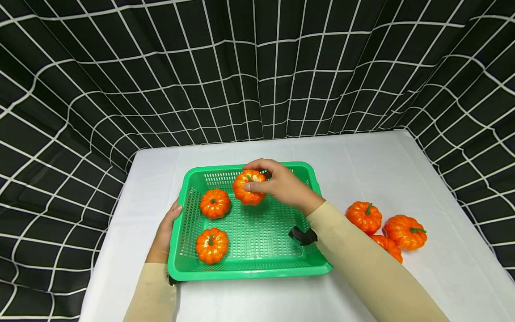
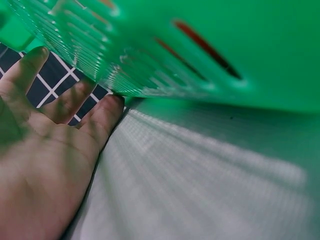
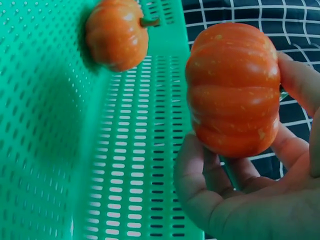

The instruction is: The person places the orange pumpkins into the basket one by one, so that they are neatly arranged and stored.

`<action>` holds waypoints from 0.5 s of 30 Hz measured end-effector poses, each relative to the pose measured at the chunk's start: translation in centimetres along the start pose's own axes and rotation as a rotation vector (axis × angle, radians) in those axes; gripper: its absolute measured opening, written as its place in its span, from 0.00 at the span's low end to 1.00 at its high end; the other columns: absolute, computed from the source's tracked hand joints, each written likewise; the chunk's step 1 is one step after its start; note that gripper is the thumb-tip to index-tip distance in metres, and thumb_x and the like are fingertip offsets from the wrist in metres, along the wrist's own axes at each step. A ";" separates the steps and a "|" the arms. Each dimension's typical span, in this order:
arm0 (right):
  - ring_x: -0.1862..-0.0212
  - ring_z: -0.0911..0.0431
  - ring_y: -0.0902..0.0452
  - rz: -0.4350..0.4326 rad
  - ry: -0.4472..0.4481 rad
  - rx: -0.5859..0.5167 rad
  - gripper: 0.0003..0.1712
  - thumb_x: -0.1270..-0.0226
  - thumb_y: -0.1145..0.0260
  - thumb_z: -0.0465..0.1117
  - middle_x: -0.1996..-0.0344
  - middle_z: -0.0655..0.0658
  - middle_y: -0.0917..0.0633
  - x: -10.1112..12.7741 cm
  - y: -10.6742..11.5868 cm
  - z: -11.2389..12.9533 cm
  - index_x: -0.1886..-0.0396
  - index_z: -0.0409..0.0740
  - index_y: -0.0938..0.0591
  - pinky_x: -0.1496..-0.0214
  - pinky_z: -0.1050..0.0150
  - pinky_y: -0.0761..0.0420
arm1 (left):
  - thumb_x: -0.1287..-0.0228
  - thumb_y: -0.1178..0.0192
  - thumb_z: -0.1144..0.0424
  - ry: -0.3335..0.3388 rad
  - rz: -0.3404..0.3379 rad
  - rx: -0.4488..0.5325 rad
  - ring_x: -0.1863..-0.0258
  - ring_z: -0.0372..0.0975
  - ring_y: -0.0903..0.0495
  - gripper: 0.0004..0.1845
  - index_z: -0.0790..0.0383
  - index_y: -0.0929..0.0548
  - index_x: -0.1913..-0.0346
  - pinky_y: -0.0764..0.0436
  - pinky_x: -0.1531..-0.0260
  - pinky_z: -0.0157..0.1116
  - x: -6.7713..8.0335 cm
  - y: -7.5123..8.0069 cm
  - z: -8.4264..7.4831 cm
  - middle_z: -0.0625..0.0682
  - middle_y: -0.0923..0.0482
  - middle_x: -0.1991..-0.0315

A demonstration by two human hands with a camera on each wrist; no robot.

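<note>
Fingers (image 2: pixel 102 112) of the left hand (image 1: pixel 164 232) lie straight and relaxed against the left outer wall of the green basket (image 1: pixel 310 172), the thumb tip on its rim, the palm open beside it on the desk (image 1: pixel 402 179). Inside the basket two small orange pumpkins sit on the perforated floor toward the left: the near pumpkin (image 1: pixel 211 245) by the front wall and the middle pumpkin (image 1: pixel 215 203) behind it, apart from each other. Further right, the right hand (image 1: pixel 281 183) curls its fingers (image 3: pixel 197 175) round the held pumpkin (image 1: pixel 249 187), gripping it above the far part of the basket, just beside the middle pumpkin. On the white desk to the right of the basket lies a cluster of three loose pumpkins (image 1: pixel 404 231), touching one another, partly behind the right sleeve (image 1: pixel 374 273).
</note>
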State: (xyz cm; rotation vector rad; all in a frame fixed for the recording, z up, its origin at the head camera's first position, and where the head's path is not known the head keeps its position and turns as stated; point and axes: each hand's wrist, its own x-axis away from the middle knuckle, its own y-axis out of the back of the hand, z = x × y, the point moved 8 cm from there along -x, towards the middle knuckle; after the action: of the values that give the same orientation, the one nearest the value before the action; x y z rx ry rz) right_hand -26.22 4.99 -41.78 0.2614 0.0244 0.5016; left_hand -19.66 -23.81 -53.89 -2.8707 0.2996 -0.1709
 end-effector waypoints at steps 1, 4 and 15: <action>0.47 0.44 0.22 0.002 -0.005 0.001 0.24 0.28 0.21 0.47 0.44 0.47 0.16 -0.1 -0.1 -0.1 0.35 0.50 0.13 0.50 0.50 0.16 | 0.15 0.64 0.50 0.012 -0.005 -0.002 0.33 0.43 0.27 0.38 0.53 0.57 0.09 0.22 0.38 0.39 0.2 -0.2 -0.1 0.60 0.43 0.19; 0.48 0.44 0.20 0.006 -0.018 -0.001 0.24 0.28 0.21 0.47 0.43 0.47 0.17 -0.5 -0.2 -0.1 0.36 0.52 0.14 0.49 0.50 0.15 | 0.15 0.65 0.50 0.041 -0.014 -0.002 0.31 0.45 0.28 0.37 0.48 0.55 0.09 0.23 0.37 0.40 0.4 -0.6 -0.3 0.58 0.45 0.18; 0.47 0.44 0.19 0.024 -0.041 -0.027 0.26 0.27 0.21 0.43 0.40 0.43 0.19 -1.6 -0.8 -1.6 0.33 0.44 0.15 0.48 0.53 0.15 | 0.14 0.62 0.48 0.016 0.018 0.023 0.29 0.46 0.31 0.38 0.50 0.55 0.09 0.25 0.34 0.40 0.3 -0.9 -0.6 0.60 0.48 0.16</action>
State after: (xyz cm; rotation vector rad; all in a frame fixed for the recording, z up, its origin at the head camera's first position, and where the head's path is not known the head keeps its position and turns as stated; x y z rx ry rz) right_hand -27.39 3.89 -43.57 0.2458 -0.0254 0.5197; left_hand -19.29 -23.12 -53.05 -2.8438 0.3246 -0.1935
